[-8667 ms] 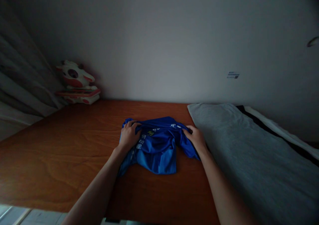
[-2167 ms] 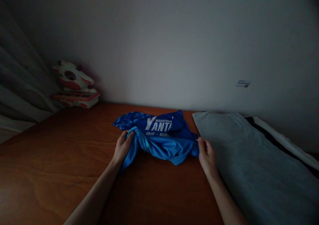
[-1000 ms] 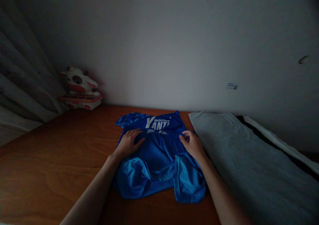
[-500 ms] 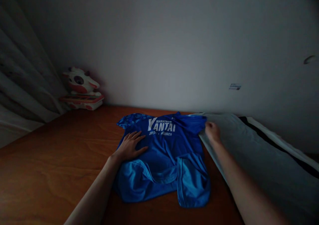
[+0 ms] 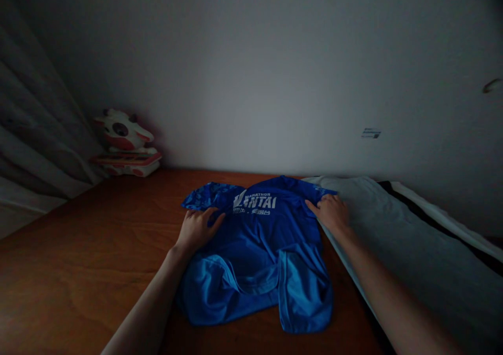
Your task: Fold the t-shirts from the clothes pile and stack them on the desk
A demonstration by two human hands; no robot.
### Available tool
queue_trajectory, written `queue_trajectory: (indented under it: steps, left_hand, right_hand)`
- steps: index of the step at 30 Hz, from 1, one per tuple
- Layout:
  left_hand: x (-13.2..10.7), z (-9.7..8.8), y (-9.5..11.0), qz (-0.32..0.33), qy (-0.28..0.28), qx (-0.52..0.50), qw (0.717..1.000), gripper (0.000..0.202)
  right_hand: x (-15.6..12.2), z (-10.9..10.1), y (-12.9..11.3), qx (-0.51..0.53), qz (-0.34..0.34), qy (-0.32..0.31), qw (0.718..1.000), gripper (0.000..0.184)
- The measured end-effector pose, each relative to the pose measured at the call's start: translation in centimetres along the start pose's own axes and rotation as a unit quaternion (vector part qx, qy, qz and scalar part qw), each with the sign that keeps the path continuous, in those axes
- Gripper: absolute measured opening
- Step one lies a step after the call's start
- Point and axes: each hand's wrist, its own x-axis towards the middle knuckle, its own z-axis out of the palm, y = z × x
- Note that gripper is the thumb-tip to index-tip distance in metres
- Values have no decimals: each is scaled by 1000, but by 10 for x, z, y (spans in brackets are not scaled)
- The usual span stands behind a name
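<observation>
A blue T-shirt [image 5: 255,234] with white "MARATHON YANTAI" lettering lies spread on the wooden surface, its neck end far from me. Its lighter blue hem is rumpled and partly turned up towards me. My left hand [image 5: 198,228] rests on the shirt's left side, just below the patterned left sleeve [image 5: 208,193], thumb apart from the fingers. On the right sleeve [image 5: 308,188] lies my right hand [image 5: 332,213], its fingers spread and its thumb stretched towards the lettering. Neither hand shows a grip on the cloth.
A brown wooden surface [image 5: 98,250] stretches to the left. A grey cloth [image 5: 401,240] with black and white edges covers the right side. At the back left, a cow-shaped toy keyboard [image 5: 128,144] stands near a curtain [image 5: 35,114]. A pale wall [image 5: 255,72] rises behind.
My right hand has opened from a closed grip at the right sleeve's end and now lies on the sleeve, which reaches further right. The left hand has slid up slightly towards the left sleeve.
</observation>
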Motion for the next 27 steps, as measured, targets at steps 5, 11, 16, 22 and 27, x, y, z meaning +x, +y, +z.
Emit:
queue_trajectory:
  steps: [5, 11, 16, 22, 27]
  left_hand:
    - [2, -1, -1, 21, 41, 0, 999, 47]
    - [2, 4, -2, -7, 3, 6, 1000, 51]
    - [3, -12, 5, -52, 26, 56, 997, 51]
    - [3, 10, -4, 32, 2, -15, 999, 44]
    - [6, 18, -11, 47, -33, -76, 995, 34]
  right_hand:
    - [9, -6, -14, 12, -49, -40, 998, 48]
    - [3, 1, -36, 19, -128, -91, 987, 45]
    - [2, -11, -42, -25, -76, -105, 991, 55]
    - [-9, 1, -51, 157, -172, -110, 966, 53]
    - [-12, 1, -54, 194, -140, -143, 960, 12]
